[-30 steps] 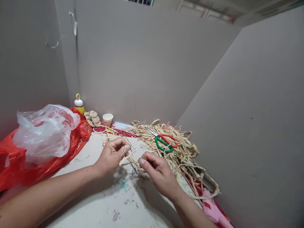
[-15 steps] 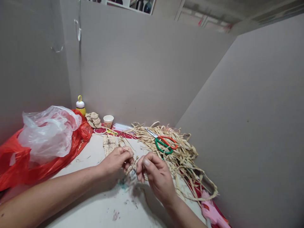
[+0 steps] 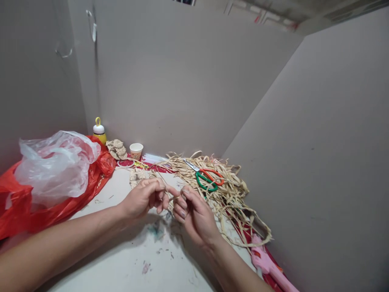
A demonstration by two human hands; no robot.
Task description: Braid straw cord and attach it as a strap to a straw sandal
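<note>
Head view: both forearms reach in from the lower corners over a white, paint-stained tabletop (image 3: 173, 275), their wrists raised, the hands meeting well inside its edges. The bare left hand (image 3: 144, 198) is turned palm inward, most fingers curled, its forefinger stretched toward the other hand. The bare right hand (image 3: 196, 219) faces it, fingers bent and the thumb brought close to the forefinger, leaving hardly any opening.

A thin, pale straw strand (image 3: 176, 197) lies between the two sets of fingertips – pinched by the right ones, as far as it shows. Whether the left fingers also have hold of it I cannot tell; the curled fingers cover that spot.

Beyond the left hand, toward the far edge, lies a flat, pale woven straw piece (image 3: 136, 177). Along the far right edge sprawls a loose heap of dry tan straw strips (image 3: 234, 186), with metal scissors with one green and one orange handle (image 3: 209, 178) resting on top – near the right hand, but apart from it. Farther down the right edge is a pink plastic glue gun (image 3: 267, 263); a crumpled red plastic bag (image 3: 103, 166) covers the left edge.
</note>
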